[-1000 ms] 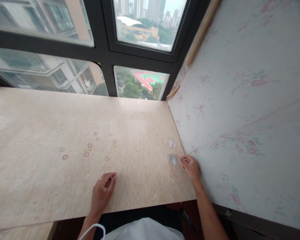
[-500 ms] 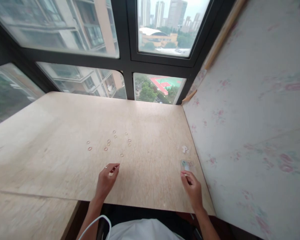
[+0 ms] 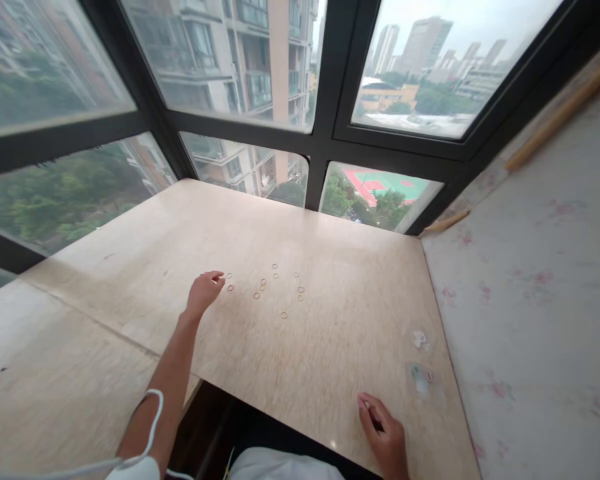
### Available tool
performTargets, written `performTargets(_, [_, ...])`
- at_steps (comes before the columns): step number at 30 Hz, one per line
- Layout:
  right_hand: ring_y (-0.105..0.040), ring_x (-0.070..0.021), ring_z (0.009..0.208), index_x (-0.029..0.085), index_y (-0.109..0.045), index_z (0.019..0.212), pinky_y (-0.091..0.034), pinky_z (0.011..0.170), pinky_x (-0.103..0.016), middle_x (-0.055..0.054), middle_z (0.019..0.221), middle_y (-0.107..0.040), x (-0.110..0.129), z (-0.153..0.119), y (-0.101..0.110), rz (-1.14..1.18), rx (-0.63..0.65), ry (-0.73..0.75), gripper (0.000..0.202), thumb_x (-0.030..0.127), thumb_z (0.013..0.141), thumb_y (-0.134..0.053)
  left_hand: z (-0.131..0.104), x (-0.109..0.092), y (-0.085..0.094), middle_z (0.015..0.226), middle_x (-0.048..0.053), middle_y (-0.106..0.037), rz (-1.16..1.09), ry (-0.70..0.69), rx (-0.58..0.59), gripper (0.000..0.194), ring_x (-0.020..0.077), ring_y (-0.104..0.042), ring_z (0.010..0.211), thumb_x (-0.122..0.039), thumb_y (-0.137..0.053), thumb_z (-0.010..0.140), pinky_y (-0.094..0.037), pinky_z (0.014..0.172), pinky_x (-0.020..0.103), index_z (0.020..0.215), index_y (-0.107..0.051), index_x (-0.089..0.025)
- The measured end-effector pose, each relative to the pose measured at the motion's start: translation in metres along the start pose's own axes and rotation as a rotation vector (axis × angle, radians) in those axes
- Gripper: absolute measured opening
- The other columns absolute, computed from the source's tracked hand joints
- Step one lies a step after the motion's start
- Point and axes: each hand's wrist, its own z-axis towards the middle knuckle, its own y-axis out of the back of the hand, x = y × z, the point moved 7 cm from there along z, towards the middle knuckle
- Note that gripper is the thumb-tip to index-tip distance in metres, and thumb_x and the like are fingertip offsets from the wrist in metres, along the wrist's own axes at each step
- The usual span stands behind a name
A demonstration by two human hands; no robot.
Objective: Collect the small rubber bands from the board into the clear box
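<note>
Several thin rings lie scattered on the stone-look tabletop (image 3: 330, 340), like small elastic bands. My left hand (image 3: 206, 291) reaches over the tabletop with thumb and forefinger pinched; what the tips hold, if anything, is too small to make out. Just right of these fingertips lie a pale ring (image 3: 229, 275) and a reddish ring (image 3: 231, 288). Near the front edge, my right hand (image 3: 384, 430) is closed, thumb against fingers, its contents hidden. To its upper right lies a clear plastic bag (image 3: 423, 383) with small greenish and reddish rings inside.
A small crumpled white piece (image 3: 420, 340) lies beyond the bag. The flowered wall (image 3: 525, 320) bounds the right side, and dark-framed windows (image 3: 320, 133) stand behind. A white cable (image 3: 156, 417) runs along my left forearm.
My left hand has moved forward and left, beside the leftmost rings. My right hand has come away from the plastic bag, toward the front edge. The view has turned left.
</note>
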Motion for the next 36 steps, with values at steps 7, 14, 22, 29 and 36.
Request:
performTargets(7, [-0.050, -0.0086, 0.038, 0.014, -0.070, 0.083, -0.042, 0.042, -0.014, 0.003, 0.046, -0.052, -0.007, -0.001, -0.003, -0.007, -0.003, -0.033, 0.029, 0.039, 0.084, -0.056, 0.036, 0.007, -0.013, 0.098, 0.008, -0.072, 0.150, -0.065, 0.138, 0.031, 0.0229, -0.063, 0.094, -0.025, -0.049, 0.079, -0.047, 0.082, 0.028, 0.097, -0.073, -0.018])
performTargets(14, [-0.051, -0.0102, 0.040, 0.015, -0.071, 0.085, -0.043, 0.044, -0.015, 0.002, 0.047, -0.052, -0.026, -0.010, -0.009, -0.005, -0.018, -0.117, 0.034, 0.045, 0.083, -0.056, 0.056, 0.004, -0.024, 0.092, 0.007, -0.072, 0.188, -0.079, 0.252, 0.020, 0.0221, -0.063, 0.087, -0.027, -0.055, 0.075, -0.045, 0.073, 0.027, 0.081, -0.074, -0.022])
performTargets(22, [-0.053, -0.0100, 0.040, 0.014, -0.072, 0.083, -0.044, 0.044, -0.015, 0.002, 0.046, -0.055, -0.022, -0.005, -0.009, -0.037, 0.030, -0.112, 0.035, 0.046, 0.083, -0.056, 0.065, 0.001, -0.029, 0.078, 0.008, -0.069, 0.184, -0.034, 0.296, 0.009, 0.0221, -0.062, 0.078, -0.023, -0.063, 0.062, -0.043, 0.068, 0.027, 0.065, -0.069, -0.019])
performTargets(29, [-0.051, -0.0088, 0.037, 0.013, -0.070, 0.082, -0.042, 0.042, -0.014, 0.003, 0.045, -0.052, -0.011, -0.001, -0.006, -0.073, -0.031, -0.027, 0.034, 0.042, 0.085, -0.054, 0.044, -0.027, -0.028, 0.068, 0.004, -0.066, -0.063, -0.090, 0.297, 0.015, 0.0149, -0.059, 0.064, -0.028, -0.057, 0.068, -0.040, 0.057, 0.022, 0.069, -0.067, -0.016])
performTargets(36, [-0.046, -0.0084, 0.037, 0.013, -0.070, 0.083, -0.038, 0.040, -0.015, 0.005, 0.045, -0.047, -0.008, 0.001, -0.006, -0.099, -0.038, -0.032, 0.035, 0.042, 0.087, -0.051, -0.019, -0.114, -0.038, 0.051, -0.005, -0.047, -0.972, -0.078, 0.382, 0.018, 0.0056, -0.038, 0.044, -0.033, -0.065, 0.065, -0.028, 0.043, 0.018, 0.067, -0.059, -0.016])
